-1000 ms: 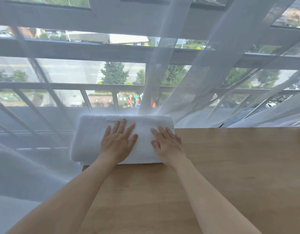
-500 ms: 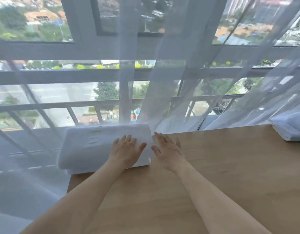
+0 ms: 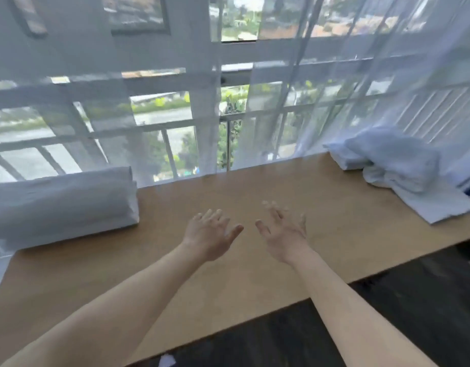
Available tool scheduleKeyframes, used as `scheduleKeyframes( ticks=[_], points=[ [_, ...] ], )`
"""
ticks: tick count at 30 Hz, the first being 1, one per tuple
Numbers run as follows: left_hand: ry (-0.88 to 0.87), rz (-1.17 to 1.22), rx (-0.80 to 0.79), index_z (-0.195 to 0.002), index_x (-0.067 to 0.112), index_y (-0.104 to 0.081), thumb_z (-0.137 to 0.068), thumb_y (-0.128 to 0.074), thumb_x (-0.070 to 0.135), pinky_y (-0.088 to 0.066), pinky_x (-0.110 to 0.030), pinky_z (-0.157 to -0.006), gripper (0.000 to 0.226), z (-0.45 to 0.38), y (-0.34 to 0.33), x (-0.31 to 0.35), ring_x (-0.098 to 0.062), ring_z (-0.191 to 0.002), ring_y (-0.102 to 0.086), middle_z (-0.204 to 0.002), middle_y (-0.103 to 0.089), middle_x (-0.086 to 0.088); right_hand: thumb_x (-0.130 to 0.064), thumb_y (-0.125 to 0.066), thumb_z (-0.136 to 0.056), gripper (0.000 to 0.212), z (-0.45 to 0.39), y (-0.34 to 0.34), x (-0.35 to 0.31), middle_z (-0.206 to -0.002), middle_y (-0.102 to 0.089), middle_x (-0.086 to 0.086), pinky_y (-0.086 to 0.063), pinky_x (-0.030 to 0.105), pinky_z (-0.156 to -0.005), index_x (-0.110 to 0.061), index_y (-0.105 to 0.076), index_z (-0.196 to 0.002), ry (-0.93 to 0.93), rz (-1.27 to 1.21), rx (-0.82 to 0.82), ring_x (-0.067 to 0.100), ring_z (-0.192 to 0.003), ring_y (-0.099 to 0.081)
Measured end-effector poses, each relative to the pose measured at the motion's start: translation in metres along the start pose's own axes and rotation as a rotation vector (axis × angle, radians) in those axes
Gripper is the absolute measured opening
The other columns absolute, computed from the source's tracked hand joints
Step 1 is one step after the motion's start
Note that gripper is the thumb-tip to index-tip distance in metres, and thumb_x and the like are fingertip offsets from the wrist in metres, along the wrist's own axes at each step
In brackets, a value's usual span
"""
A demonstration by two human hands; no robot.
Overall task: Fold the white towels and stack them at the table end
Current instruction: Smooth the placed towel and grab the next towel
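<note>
1. the left hand (image 3: 210, 231) is held above the bare middle of the table (image 3: 228, 274), fingers spread and loose, nothing grasped.
2. the right hand (image 3: 284, 234) is held just beside it, likewise released and empty; its fingertips are blurred.
3. a folded towel (image 3: 61, 202) is laid at the left end of the table, well apart from both hands, its far side against the sheer curtain (image 3: 321, 102); this is judged to be the stacking spot.
4. a loose pile of unfolded towels (image 3: 398, 165) is heaped at the right end, partly draped by the curtain.
5. the hands are judged to be free so that the next towel can be fetched from that pile.
</note>
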State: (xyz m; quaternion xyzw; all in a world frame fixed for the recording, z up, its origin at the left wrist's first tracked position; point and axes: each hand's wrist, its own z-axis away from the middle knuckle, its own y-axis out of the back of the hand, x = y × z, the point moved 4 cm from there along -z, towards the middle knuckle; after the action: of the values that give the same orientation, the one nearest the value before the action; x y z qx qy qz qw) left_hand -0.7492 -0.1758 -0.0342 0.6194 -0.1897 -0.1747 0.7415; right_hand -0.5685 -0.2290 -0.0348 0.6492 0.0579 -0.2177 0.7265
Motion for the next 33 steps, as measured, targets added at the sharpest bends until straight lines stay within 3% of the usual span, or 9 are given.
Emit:
scheduleKeyframes(
  ticks=[8, 13, 18, 24, 28, 33],
  points=[
    [-0.051, 0.007, -0.022, -0.145, 0.025, -0.047, -0.099, -0.015, 0.067, -0.023, -0.039, -0.116, 0.07, -0.056, -0.005, 0.113, -0.022, -0.148, -0.03, -0.16, -0.037, -0.003, -0.058, -0.023, -0.102, 0.062, -0.018, 0.017, 0.114, -0.168, -0.008, -0.007, 0.005, 0.052, -0.12, -0.036, -0.01, -0.158, -0.073, -0.041, -0.054, 0.018, -0.154, -0.006],
    [-0.088, 0.088, 0.0, -0.148, 0.026, -0.044, -0.097, -0.015, 0.07, -0.023, -0.039, -0.118, 0.073, -0.127, -0.014, 0.166, -0.021, -0.15, -0.028, -0.162, -0.035, -0.002, -0.056, -0.023, -0.104, 0.061, -0.042, 0.03, 0.168, -0.168, -0.007, -0.007, 0.004, 0.053, -0.12, -0.035, -0.009, -0.159, -0.102, 0.028, -0.135, 0.019, -0.154, -0.007],
    [-0.164, 0.15, -0.063, -0.149, 0.027, -0.043, -0.095, -0.011, 0.072, -0.022, -0.038, -0.118, 0.077, -0.205, -0.023, 0.235, -0.019, -0.15, -0.028, -0.162, -0.034, 0.0, -0.055, -0.023, -0.104, 0.06, -0.065, 0.063, 0.253, -0.168, -0.005, -0.009, 0.007, 0.05, -0.12, -0.036, -0.007, -0.159, -0.245, 0.028, -0.181, 0.017, -0.154, -0.004],
    [-0.299, 0.156, -0.063, -0.15, 0.026, -0.042, -0.074, 0.012, 0.08, -0.02, -0.038, -0.12, 0.107, -0.274, 0.005, 0.314, -0.019, -0.151, -0.026, -0.162, -0.033, 0.001, -0.054, -0.022, -0.105, 0.063, -0.097, 0.112, 0.336, -0.168, -0.007, -0.004, 0.004, 0.051, -0.122, -0.026, -0.011, -0.16, -0.347, -0.069, -0.074, 0.019, -0.155, -0.004],
    [-0.33, 0.13, -0.055, -0.148, 0.026, -0.044, -0.086, 0.001, 0.076, -0.022, -0.039, -0.119, 0.092, -0.321, 0.015, 0.364, -0.019, -0.15, -0.028, -0.161, -0.036, 0.001, -0.051, -0.024, -0.105, 0.061, -0.132, 0.149, 0.39, -0.166, -0.018, 0.0, -0.007, 0.053, -0.122, -0.021, -0.02, -0.158, -0.325, -0.051, 0.046, 0.021, -0.153, -0.013],
    [-0.316, 0.159, -0.051, -0.136, 0.028, -0.055, -0.089, -0.003, 0.069, -0.031, -0.037, -0.111, 0.081, -0.376, 0.011, 0.438, -0.019, -0.139, -0.042, -0.145, -0.053, 0.003, -0.046, -0.032, -0.104, 0.044, -0.182, 0.189, 0.472, -0.146, -0.045, 0.001, -0.028, 0.046, -0.11, -0.018, -0.044, -0.136, -0.291, -0.047, 0.146, 0.025, -0.135, -0.036]
  ],
)
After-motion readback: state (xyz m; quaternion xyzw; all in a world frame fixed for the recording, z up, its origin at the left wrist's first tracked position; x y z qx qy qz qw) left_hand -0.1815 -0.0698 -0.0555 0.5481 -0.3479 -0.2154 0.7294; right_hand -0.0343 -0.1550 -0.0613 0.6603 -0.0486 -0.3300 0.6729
